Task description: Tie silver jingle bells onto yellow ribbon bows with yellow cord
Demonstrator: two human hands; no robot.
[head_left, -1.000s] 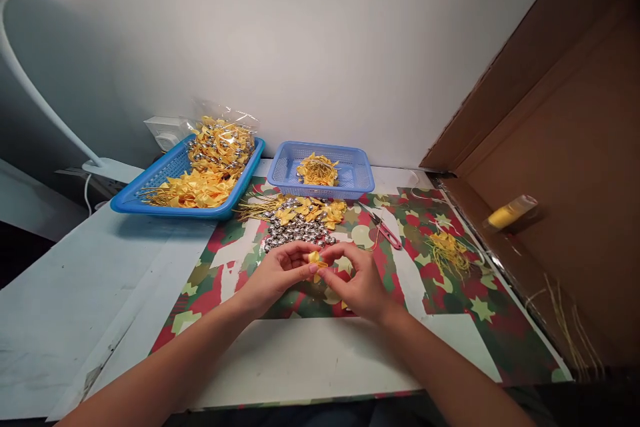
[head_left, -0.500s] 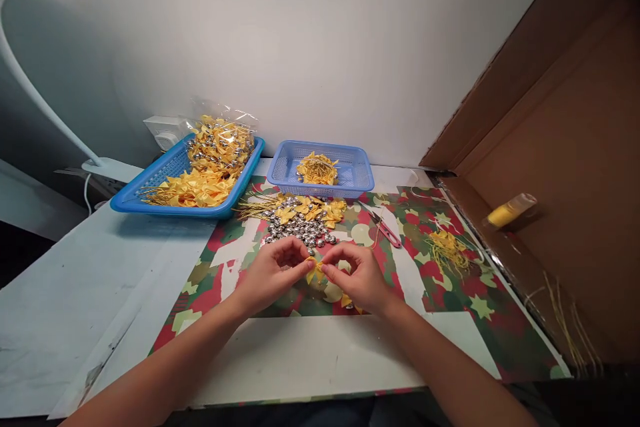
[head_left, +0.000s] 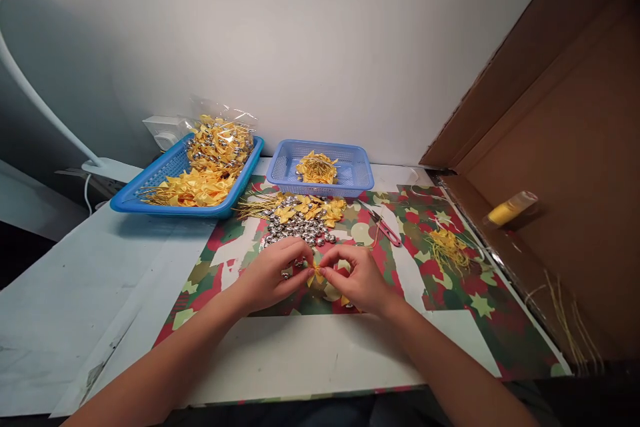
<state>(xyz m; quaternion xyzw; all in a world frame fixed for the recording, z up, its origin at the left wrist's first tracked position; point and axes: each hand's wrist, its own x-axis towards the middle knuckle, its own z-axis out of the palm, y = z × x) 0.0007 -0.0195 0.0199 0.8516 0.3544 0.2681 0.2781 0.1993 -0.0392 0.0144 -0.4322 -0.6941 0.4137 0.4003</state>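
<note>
A small yellow ribbon bow (head_left: 315,275) is pinched between my two hands above the patterned sheet. My left hand (head_left: 277,273) grips its left side with thumb and forefinger. On the other side, my right hand (head_left: 356,277) holds it the same way. Just beyond the fingers lies a pile of silver bells (head_left: 305,230), with more yellow bows (head_left: 295,208) and their gold cords behind it. Another yellow bow (head_left: 345,301) rests partly hidden beneath my right hand.
At the back left, a blue basket (head_left: 150,180) holds bows and a clear bag of bows with bells. A lighter blue basket (head_left: 355,180) stands at centre back. Pink thread snips (head_left: 387,232), yellow cord scraps (head_left: 447,250) and a cardboard wall (head_left: 550,113) are to the right.
My left fingers have shifted slightly on the bow, the forefinger now bent lower over it. My right hand keeps its pinch in nearly the same place.
</note>
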